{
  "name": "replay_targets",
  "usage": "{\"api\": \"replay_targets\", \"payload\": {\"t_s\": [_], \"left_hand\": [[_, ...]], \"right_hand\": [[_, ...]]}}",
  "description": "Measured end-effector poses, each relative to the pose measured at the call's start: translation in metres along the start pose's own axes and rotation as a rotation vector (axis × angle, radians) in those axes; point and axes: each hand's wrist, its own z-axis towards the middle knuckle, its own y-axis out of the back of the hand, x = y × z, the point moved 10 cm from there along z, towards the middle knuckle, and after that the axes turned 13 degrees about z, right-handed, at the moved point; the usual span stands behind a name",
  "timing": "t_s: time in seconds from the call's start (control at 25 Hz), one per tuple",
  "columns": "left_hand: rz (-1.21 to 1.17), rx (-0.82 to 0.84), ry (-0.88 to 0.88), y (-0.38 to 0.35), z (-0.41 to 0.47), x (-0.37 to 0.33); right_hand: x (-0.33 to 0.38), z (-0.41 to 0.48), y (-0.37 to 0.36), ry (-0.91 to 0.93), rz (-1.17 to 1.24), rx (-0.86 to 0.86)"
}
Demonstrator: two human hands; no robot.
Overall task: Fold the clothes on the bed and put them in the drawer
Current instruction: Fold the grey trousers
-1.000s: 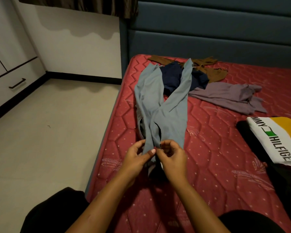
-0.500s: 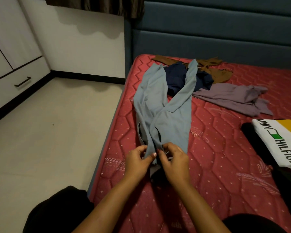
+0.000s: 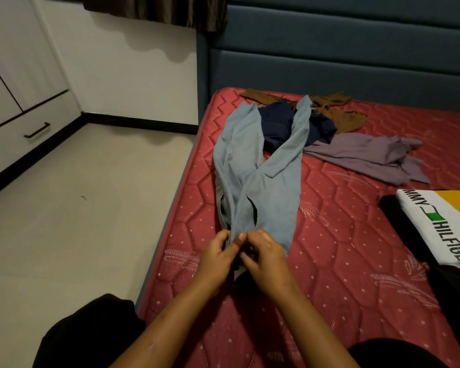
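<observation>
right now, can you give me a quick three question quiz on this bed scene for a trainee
1. True or false: the left hand and the right hand both have a grip on the near end of the light blue trousers.
2. Which garment do the far legs of the trousers lie across?
A. navy garment
B. purple garment
C. white printed shirt
3. Short answer: is the drawer with the dark handle open or closed?

Key: 1 true; 2 A; 3 closed.
</observation>
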Motion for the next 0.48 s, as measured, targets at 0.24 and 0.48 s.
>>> {"api": "replay_targets", "payload": {"t_s": [0.24,0.48], "left_hand": [[0.198,-0.074,-0.088,0.012,0.003,-0.005],[0.715,-0.075,-0.433,0.018,-0.025,-0.055]], "right_hand": [[-0.009,-0.006,-0.007,-0.096,-0.327,0.106],[-0.011,-0.017,-0.014,-0.218,0.19,0.316]]}}
